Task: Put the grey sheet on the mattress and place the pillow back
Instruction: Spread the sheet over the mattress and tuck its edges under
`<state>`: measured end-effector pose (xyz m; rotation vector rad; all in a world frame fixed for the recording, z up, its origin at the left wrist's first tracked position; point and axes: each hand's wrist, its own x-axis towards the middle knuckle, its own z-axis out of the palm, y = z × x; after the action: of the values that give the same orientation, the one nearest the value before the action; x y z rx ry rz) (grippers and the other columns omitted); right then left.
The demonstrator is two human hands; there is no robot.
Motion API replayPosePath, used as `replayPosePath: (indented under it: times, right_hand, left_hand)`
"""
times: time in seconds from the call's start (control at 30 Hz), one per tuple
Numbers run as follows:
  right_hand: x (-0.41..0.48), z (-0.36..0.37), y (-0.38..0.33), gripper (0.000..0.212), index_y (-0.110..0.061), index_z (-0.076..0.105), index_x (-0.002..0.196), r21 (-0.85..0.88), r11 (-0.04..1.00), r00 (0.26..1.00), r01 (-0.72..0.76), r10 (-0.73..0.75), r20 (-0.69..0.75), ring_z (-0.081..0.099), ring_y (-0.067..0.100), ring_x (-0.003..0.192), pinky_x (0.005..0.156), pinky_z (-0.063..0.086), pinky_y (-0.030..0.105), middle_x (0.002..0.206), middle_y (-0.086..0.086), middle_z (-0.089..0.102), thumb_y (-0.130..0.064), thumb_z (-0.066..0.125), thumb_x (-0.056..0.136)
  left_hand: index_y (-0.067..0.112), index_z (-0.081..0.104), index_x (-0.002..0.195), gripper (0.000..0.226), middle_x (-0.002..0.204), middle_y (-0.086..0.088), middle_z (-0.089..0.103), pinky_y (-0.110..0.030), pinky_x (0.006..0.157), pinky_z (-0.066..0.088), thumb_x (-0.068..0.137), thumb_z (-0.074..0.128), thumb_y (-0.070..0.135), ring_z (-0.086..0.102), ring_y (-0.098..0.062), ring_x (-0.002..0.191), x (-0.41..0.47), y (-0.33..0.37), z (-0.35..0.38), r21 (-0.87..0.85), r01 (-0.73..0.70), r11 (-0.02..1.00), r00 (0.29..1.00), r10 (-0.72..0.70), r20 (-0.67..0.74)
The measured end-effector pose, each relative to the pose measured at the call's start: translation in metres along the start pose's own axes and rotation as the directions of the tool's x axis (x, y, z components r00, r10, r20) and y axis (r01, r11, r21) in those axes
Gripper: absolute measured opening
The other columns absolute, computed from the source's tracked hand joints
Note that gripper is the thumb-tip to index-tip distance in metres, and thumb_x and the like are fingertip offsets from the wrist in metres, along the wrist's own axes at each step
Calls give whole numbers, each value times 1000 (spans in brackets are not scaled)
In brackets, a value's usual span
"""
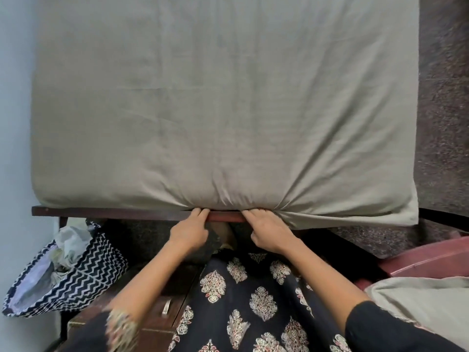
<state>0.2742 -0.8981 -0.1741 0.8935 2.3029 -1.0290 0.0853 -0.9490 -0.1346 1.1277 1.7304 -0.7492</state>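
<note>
The grey sheet (223,102) lies spread over the mattress and covers all of its top. Its near edge bunches into folds between my hands, and its right corner (396,214) hangs loose over the bed's edge. My left hand (189,231) rests its straight fingers on the dark wooden bed rail (114,212), with the tips at the mattress's underside. My right hand (266,232) curls its fingers into the gathered sheet edge where the folds meet. The grey pillow (429,303) lies at the lower right on a red chair.
A pale wall runs along the bed's left side. A black-and-white zigzag bag (66,270) stuffed with plastic stands at the lower left. A wooden cabinet with a metal handle (166,307) is below my left arm. The red chair (426,257) stands at the right on speckled floor (446,123).
</note>
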Motion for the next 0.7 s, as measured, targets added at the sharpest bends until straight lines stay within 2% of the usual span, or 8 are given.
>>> replayPosePath:
  times: [0.07,0.17,0.23,0.33,0.47,0.53,0.6,0.7]
  right_hand:
    - [-9,2,6,60,-10,38,141,52,998,997,38,-34,-73,48,28,118,102,36,35,132,8,50,-6,45,81]
    - [-18,3,8,48,-7,56,126,103,992,986,67,-50,-161,53,29,115,101,42,36,132,10,54,-3,49,79]
    - [-24,10,9,41,-7,68,107,130,990,958,56,-16,-288,64,27,102,90,52,35,118,10,65,-3,56,69]
    - [-41,11,14,38,-10,72,94,228,973,899,-24,120,-420,69,17,93,84,55,33,106,2,71,-1,72,57]
    - [-65,18,27,46,-7,70,103,107,986,867,-128,163,-470,66,17,103,96,47,34,112,4,69,-2,70,58]
    - [-68,24,24,44,-4,68,107,88,970,846,-226,241,-475,65,20,104,96,45,35,113,7,67,-7,56,65]
    - [-63,27,17,47,-2,66,109,76,949,845,-306,308,-437,64,23,103,93,50,38,112,10,66,-9,52,65]
    - [-47,19,7,34,-4,66,101,65,920,832,-387,379,-405,63,27,96,99,42,42,102,12,67,-11,45,76]
  left_hand:
    - [26,19,149,56,153,5,22,-40,92,43,96,37,25,52,-30,120,-7,-5,4,-8,-11,1000,999,10,-37]
    - [29,37,142,45,144,-2,44,-37,94,42,97,36,29,51,-28,122,-23,21,0,-53,21,998,994,-27,-104]
    - [33,47,135,42,138,1,52,-35,96,42,95,38,31,50,-23,123,-36,47,8,-112,-61,992,983,41,-180]
    - [26,49,137,42,148,7,39,-34,105,35,95,41,29,38,-15,133,-34,70,29,-184,-173,968,964,128,-234]
    - [20,45,140,45,149,6,36,-27,110,25,94,44,20,32,-10,137,-19,67,43,-148,-322,935,886,242,-395]
    - [16,51,135,45,141,3,48,-28,108,31,90,45,15,43,-13,130,-15,71,45,-116,-427,897,841,347,-415]
    - [11,57,128,50,131,-2,58,-32,102,42,81,41,14,55,-18,120,-12,87,45,-107,-512,853,799,427,-423]
    - [8,63,120,50,120,-3,65,-32,97,47,79,38,20,60,-17,110,-9,113,44,-130,-554,822,774,451,-444]
